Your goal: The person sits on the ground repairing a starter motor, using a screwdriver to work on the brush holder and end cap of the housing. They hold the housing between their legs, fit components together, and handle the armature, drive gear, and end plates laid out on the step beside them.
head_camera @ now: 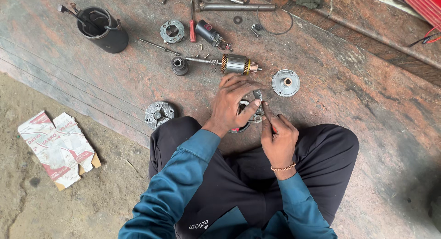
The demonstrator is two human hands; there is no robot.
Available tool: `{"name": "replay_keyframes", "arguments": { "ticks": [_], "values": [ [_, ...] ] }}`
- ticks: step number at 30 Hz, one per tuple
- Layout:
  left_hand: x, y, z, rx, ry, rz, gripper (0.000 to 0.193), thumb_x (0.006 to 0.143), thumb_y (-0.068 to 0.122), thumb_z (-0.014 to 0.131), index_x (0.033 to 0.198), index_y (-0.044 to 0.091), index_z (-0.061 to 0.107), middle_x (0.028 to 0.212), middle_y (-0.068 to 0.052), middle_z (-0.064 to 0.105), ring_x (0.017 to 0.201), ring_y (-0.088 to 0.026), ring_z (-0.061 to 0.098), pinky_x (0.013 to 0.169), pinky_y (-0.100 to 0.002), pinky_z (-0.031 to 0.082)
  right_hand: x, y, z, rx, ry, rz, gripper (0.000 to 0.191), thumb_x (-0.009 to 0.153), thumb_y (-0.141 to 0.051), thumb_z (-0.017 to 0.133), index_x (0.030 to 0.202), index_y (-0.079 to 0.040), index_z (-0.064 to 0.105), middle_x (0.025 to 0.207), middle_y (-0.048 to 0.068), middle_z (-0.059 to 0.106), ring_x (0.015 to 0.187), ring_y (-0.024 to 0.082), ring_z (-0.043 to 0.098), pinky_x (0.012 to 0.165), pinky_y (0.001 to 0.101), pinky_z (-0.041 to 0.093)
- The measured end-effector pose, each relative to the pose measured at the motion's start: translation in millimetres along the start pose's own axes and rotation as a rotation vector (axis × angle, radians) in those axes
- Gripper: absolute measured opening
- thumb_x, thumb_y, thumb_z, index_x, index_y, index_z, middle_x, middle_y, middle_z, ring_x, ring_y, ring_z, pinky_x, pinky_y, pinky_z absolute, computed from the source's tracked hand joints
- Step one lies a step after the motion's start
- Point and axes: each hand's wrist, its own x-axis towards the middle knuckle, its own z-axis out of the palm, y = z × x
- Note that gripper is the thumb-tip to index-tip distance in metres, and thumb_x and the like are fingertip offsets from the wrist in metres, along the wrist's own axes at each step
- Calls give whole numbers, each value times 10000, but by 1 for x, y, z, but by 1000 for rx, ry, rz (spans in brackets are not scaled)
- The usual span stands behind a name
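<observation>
My left hand (234,101) presses down on a round metal motor part (253,115) lying on the stone slab in front of my knees, fingers curled over its top. My right hand (275,135) grips a small tool with a red handle, its tip touching the same part's right side. Most of the part is hidden under my hands. Just beyond them lies an armature (236,63) with a copper commutator and a geared shaft.
A round metal end cap (285,82) sits to the right, another cover (159,113) to the left. A black cylindrical motor housing (102,29), a red screwdriver (192,30), a ring plate (172,31), a pipe (236,7) and loose screws lie farther away. Flattened cardboard boxes (57,147) rest on the dirt.
</observation>
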Motion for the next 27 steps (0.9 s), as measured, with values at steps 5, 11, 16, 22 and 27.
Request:
{"name": "replay_keyframes", "arguments": {
  "ticks": [5, 11, 16, 22, 27],
  "values": [
    [-2, 0, 3, -2, 14, -15, 328, 920, 337, 644, 1119, 98, 747, 1132, -97, 759, 1184, -298, 652, 1130, -445, 409, -2, -1, -4, -24, -23, 13, 412, 905, 22, 672, 1303, -68, 727, 685, 123, 557, 532, 197, 504, 547, 348, 429],
    [-3, -2, 5, -27, 11, -15, 301, 905, 283, 648, 1130, 108, 745, 1141, -80, 769, 1205, -280, 655, 1155, -443, 383, -1, 3, -2, -11, -26, 29, 394, 906, 30, 672, 1284, -62, 741, 727, 139, 614, 574, 193, 543, 589, 335, 451],
    [-4, -2, 6, -19, 14, -7, 317, 875, 254, 655, 1134, 93, 743, 1118, -90, 763, 1190, -289, 665, 1158, -445, 379, 7, 10, 4, 120, -2, 41, 389, 928, 37, 662, 1301, -55, 723, 798, 132, 674, 644, 172, 597, 653, 302, 495],
    [-3, -1, 8, -11, 48, -15, 331, 820, 240, 661, 1090, 65, 741, 1106, -134, 746, 1173, -307, 663, 1149, -454, 386, -1, 13, 3, 86, 16, -48, 351, 936, 49, 658, 1273, -26, 719, 901, 176, 716, 790, 154, 680, 745, 302, 532],
    [-3, 1, 8, -43, 59, -61, 310, 840, 238, 648, 1087, 76, 744, 1123, -123, 761, 1198, -284, 673, 1136, -438, 394, -2, 21, 7, 187, -9, 53, 353, 946, 55, 651, 1292, 8, 710, 1038, 170, 759, 832, 126, 682, 761, 303, 540]
  ]
}}
